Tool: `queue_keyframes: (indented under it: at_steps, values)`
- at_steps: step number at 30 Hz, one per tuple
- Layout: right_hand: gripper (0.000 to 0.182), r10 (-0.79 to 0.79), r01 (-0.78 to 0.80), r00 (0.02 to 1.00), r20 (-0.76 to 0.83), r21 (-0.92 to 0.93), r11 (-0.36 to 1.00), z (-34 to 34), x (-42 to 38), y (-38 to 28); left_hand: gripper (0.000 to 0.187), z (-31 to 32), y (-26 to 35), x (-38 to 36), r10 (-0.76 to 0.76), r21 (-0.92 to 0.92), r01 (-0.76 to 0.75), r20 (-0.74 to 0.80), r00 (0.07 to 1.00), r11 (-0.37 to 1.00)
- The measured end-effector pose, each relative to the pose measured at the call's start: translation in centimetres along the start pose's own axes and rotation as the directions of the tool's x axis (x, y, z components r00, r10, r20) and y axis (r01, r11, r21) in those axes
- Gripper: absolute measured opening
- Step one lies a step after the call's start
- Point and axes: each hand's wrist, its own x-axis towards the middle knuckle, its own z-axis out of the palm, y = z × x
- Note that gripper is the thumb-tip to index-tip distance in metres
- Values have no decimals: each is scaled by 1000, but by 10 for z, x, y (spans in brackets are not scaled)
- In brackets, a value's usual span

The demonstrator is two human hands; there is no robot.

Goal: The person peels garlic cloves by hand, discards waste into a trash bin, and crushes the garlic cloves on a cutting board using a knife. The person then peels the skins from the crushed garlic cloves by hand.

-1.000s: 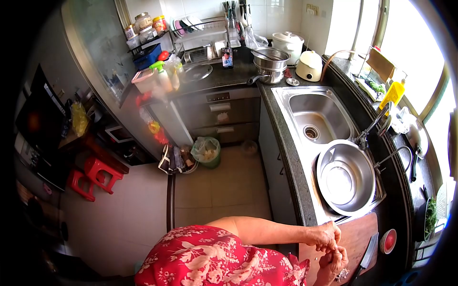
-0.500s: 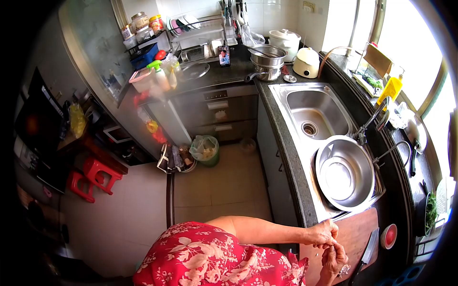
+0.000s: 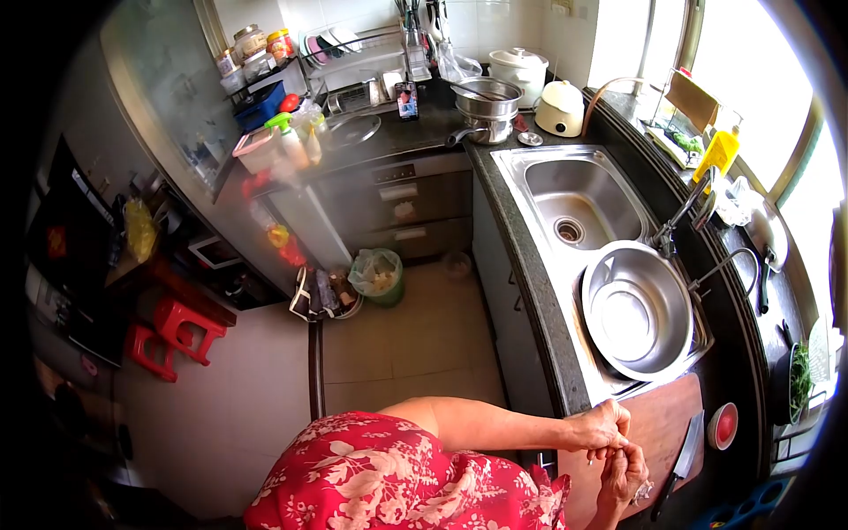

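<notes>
Over the wooden cutting board (image 3: 676, 399), my left hand (image 3: 602, 426) and my right hand (image 3: 624, 473) meet with fingertips pinched together. Whatever they hold is too small and too covered by the fingers to name. A tiny pale bit (image 3: 590, 461) shows just below my left fingers. Whitish, papery-looking scraps (image 3: 644, 491) lie beside my right hand. To the right, a knife (image 3: 686, 452) with a dark handle rests on the board. Just past the board's edge stands a small bowl (image 3: 723, 427) with a red inside.
A large steel basin (image 3: 638, 309) sits over the near sink bowl, beside the other sink bowl (image 3: 587, 203) and faucet (image 3: 685, 216). A pan of greens (image 3: 799, 382) stands at the far right. Steel pots (image 3: 488, 110) and a cream kettle (image 3: 560, 108) stand in the corner.
The view has shifted slightly. Both hands stay together over the board, with only a small change in the fingers. The pale bit below my left fingers now shows more plainly.
</notes>
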Motion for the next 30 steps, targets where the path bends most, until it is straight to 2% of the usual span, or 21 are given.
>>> queue_keyframes:
  at_steps: [2, 4, 5, 7, 8, 11, 13, 14, 16, 21, 26, 30]
  values:
    - [11, -6, 6, 1000, 5, -32, 999, 0, 0, -4, 13, 0, 1, -1, -8, 0, 8, 12, 1000, 1000]
    - [11, 93, -88, 995, -36, 107, 990, 1, -3, -5, 12, -1, -1, -3, -18, -18, 18, 27, 999, 1000]
    - [11, 93, -88, 995, -36, 107, 990, 3, -4, -8, 11, -1, -1, -3, -22, -35, 24, 41, 999, 999]
    - [12, 211, -195, 977, -14, 327, 925, 7, -7, -13, 11, -2, -3, -4, -59, -70, 63, 50, 997, 996]
    - [12, 211, -195, 977, -14, 327, 925, 7, -6, -13, 11, -2, -3, -4, -91, -102, 97, 62, 994, 990]
    - [14, 215, -202, 976, -14, 286, 937, 3, -6, -11, 11, -2, -6, -2, -95, -100, 102, 71, 993, 990]
    - [14, 151, -148, 988, -24, 96, 984, -3, -7, -4, 11, -4, -8, 0, -87, -63, 91, 63, 994, 994]
    - [14, 152, -149, 988, -26, 98, 984, -6, -7, -2, 11, -4, -9, 0, -78, -24, 80, 55, 995, 997]
    - [15, 80, -77, 994, 76, -48, 996, -9, -7, -1, 11, -5, -8, -2, -69, -25, 71, 53, 996, 997]
    - [16, 92, -83, 992, 85, -109, 991, -5, -11, -10, 12, -1, -5, -6, -79, 13, 78, 52, 996, 997]
    - [11, 0, 11, 992, 129, -85, 996, -8, -10, -8, 14, 4, -3, -9, -111, -6, 111, 34, 993, 994]
    - [10, 57, -48, 994, 94, -98, 994, -10, -11, -2, 13, 4, -11, -6, -95, -9, 96, 29, 995, 995]
